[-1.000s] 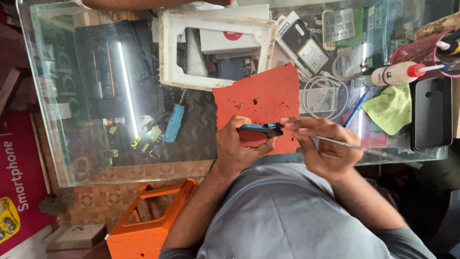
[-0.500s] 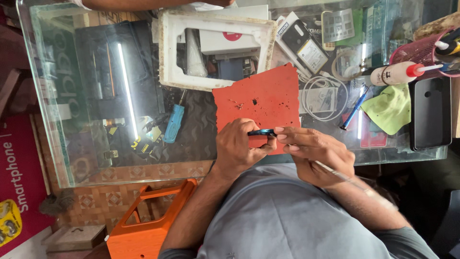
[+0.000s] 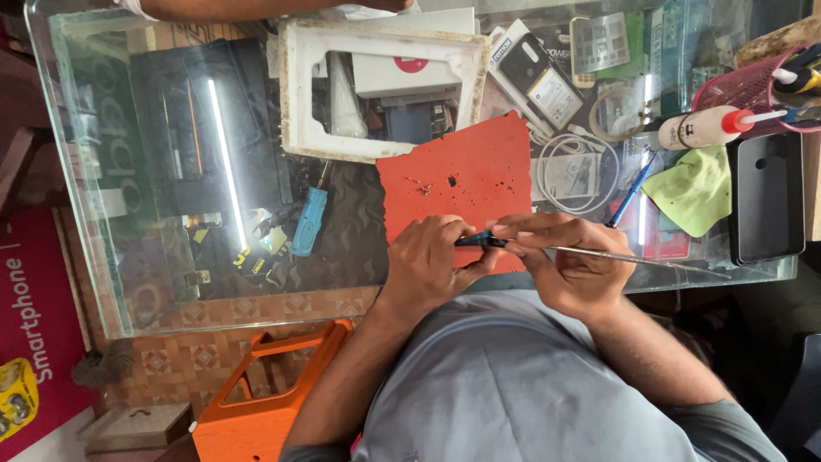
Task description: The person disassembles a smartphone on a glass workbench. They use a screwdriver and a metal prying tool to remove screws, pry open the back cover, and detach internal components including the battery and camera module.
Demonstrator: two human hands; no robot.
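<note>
The small blue part [image 3: 475, 240], light and likely fragile, sits pinched between our left hand [image 3: 428, 261] and right hand [image 3: 569, 261] above the orange mat [image 3: 462, 184]; fingers closed on its ends; right also grips thin tweezers [image 3: 633, 258].

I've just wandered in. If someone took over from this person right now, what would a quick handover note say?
Left hand: gripping one end of a small blue-and-black part, held just above the red mat.
Right hand: pinching the part's other end, with a thin metal tool sticking out to the right.
Nearby: a blue screwdriver, a green cloth and a white bottle on the glass table.
Done: a few tiny loose bits lie on the mat.
Left: the part is in both hands, not set down; its state is too small to tell.
</note>
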